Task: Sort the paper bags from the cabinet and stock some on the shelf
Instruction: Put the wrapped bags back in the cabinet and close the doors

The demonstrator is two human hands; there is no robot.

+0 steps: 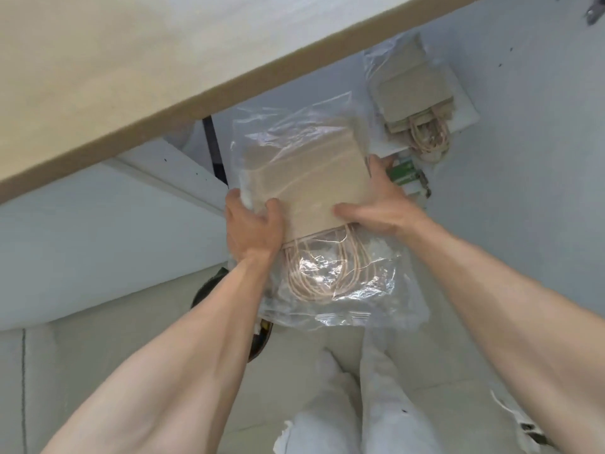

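Observation:
A stack of brown paper bags with twine handles [307,188], wrapped in clear plastic, is held in the air below the counter edge. My left hand [253,227] grips its left side, thumb on top. My right hand [376,204] grips its right side, fingers reaching behind. The handles and loose plastic hang toward me. A second plastic-wrapped stack of smaller paper bags [414,99] lies on a white shelf board [468,109] inside the cabinet, beyond and right of my right hand.
A beige countertop [147,77] overhangs the upper left. A green box [406,172] sits just behind my right hand. A dark round object [206,290] lies on the floor under my left forearm. My white-trousered legs [360,404] are below.

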